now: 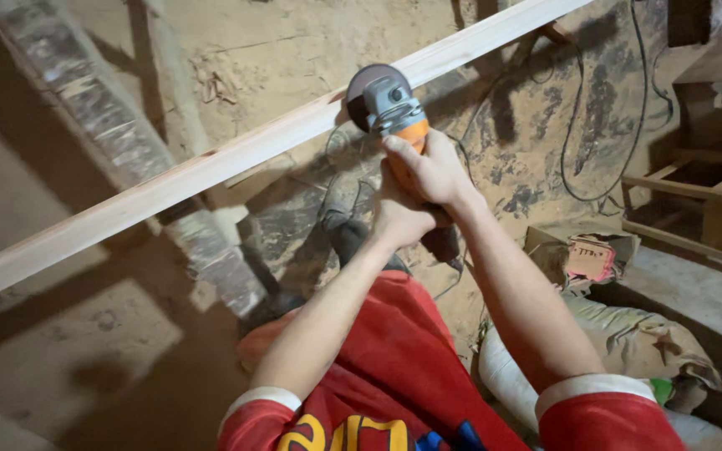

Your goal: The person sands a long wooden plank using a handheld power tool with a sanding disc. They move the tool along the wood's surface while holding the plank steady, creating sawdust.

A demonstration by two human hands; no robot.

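Note:
An orange and grey angle grinder [388,107] with a dark round disc is pressed against the edge of a long pale wooden plank [211,167] that runs diagonally from lower left to upper right. My right hand [432,167] wraps the grinder's orange body. My left hand [399,219] grips just behind and below it, on the rear of the tool. Both forearms reach forward from red sleeves with white cuffs.
A black power cable [595,125] loops over the dusty sawdust-covered floor at upper right. Wooden frames [695,192] stand at right. Sacks and a small pink-marked box [591,259] lie at lower right. A thick mottled beam [127,150] crosses under the plank.

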